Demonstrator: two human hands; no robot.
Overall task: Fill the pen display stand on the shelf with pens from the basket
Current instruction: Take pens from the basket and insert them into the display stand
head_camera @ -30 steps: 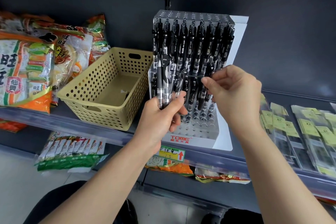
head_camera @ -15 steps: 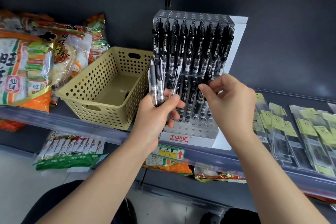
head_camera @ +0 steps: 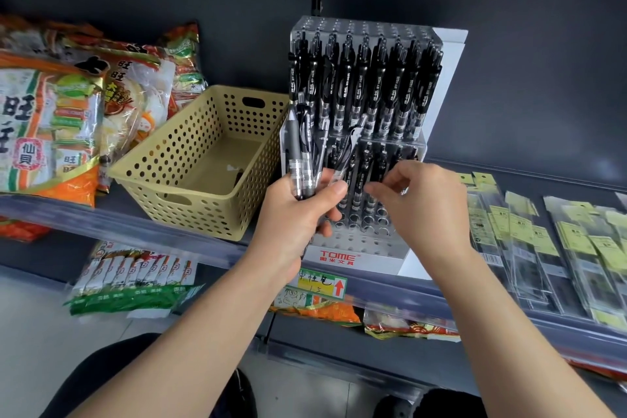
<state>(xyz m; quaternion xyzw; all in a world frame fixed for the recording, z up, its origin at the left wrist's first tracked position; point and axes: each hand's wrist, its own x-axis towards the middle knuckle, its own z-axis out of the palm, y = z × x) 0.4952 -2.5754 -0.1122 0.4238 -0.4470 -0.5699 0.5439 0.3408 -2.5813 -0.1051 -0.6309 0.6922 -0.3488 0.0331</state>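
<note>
A dark grey shop shelf (head_camera: 529,173) with a matching back wall carries everything here. The left grip (head_camera: 298,210) is wrapped around the lower ends of a small bundle of pens (head_camera: 302,153), which fan upward out of the fist. Directly behind that bundle, and just beyond both grips, stands the clear stand (head_camera: 356,254). Its upper tier (head_camera: 363,88) is packed with black pens, while the lower tier has open sockets (head_camera: 373,217) in the rows nearest the grips. The right grip (head_camera: 420,200) hovers just beside the left, in front of the lower tier, with its fingers (head_camera: 373,187) half curled and pointing toward the bundle. Blur hides whether it pinches anything. The basket (head_camera: 190,214) sits left of the left grip and close beside the stand, and little shows inside it.

The pens look light and stiff, with smooth plastic barrels, so in a fanned bundle they would likely slide against one another. A loosened fist could drop several at once. The safer way is probably to draw out one at a time with thumb and forefinger on the upper barrel. That leaves the lower end free to line up with a socket, and the pen can go straight down. They are not fragile, though a skewed push could jam against the neighbours.

Snack bags (head_camera: 51,119) lie far left of the grips, and flat packets (head_camera: 543,231) lie to the right.
</note>
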